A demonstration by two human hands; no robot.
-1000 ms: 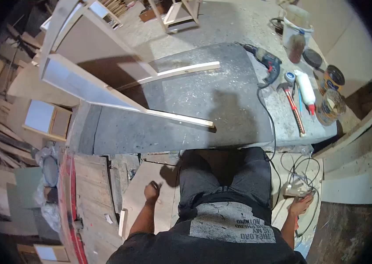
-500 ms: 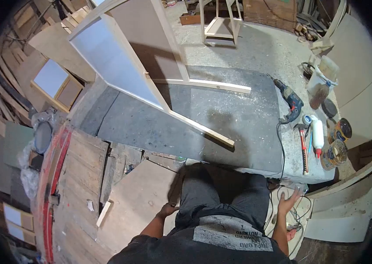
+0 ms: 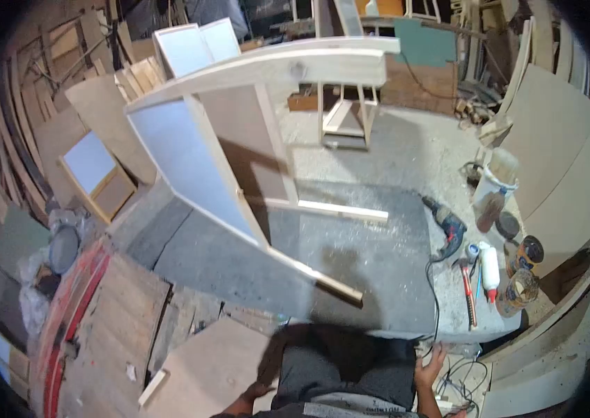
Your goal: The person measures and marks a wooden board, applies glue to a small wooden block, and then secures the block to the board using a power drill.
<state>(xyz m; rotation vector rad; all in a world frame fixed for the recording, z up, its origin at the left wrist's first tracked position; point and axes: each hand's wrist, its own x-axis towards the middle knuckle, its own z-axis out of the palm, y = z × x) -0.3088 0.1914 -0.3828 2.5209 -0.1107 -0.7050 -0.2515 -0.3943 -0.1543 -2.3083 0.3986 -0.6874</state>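
- From the head camera, you are holding your right hand [image 3: 431, 366] open, its fingers spread, just beside your right thigh.
- Tangled cables [image 3: 463, 390] are lying close by, on the outer side of that hand.
- Your left hand [image 3: 258, 391] is showing dimly beside your left thigh; whether its fingers are opening or curling, I cannot tell.
- A brown board [image 3: 218, 355] is lying near that hand, a short wooden strip [image 3: 154, 387] sitting at its left edge.
- Ahead of you, the wooden frame [image 3: 224, 171] is resting on a dark mat [image 3: 399, 244], two of its bars reaching rightward over it.
- A pale panel [image 3: 194, 164] is filling its nearer side, and a curved rail [image 3: 274, 75] is running across its top.
- To the right, a drill [image 3: 451, 233] is lying by the mat's edge, its cord trailing down toward the cables.
- Nearer you, a hammer [image 3: 470, 299] and a white bottle [image 3: 488, 268] are lying side by side.
- Beyond them, a bucket [image 3: 497, 181] is standing.
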